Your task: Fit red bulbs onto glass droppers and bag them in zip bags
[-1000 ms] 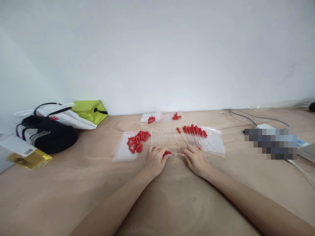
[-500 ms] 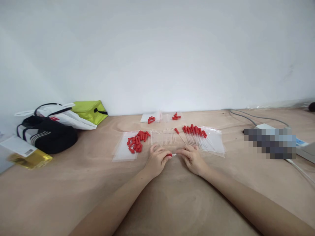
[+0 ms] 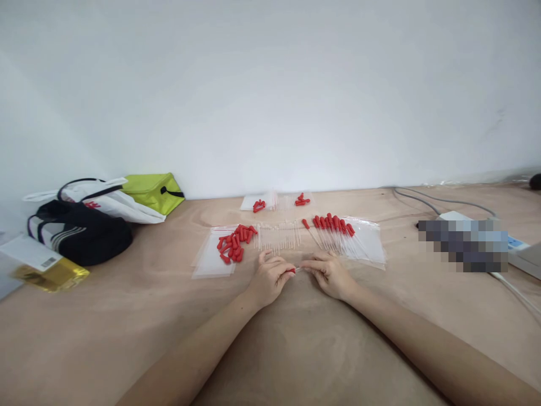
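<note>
My left hand is closed in a pinch on a red rubber dropper bulb; only part of the bulb shows. Facing it, my right hand pinches a thin clear dropper tube, whose end meets the bulb. How deep it sits in the bulb I cannot tell. A heap of loose red bulbs lies beyond my left hand on a clear plastic bag. Bare tubes lie in a row past both hands. Behind my right hand, droppers with red bulbs fitted lie side by side, on and beside another bag.
Farther back are small bags with a few red bulbs. At the left stand a black bag, a white bag, a lime-green bag and a yellow bottle. At right lie a power strip and cables.
My hands have come slightly closer together, and less of the tube shows between them. The bulb sits a touch lower. The other things look the same apart from a slight camera shift.
</note>
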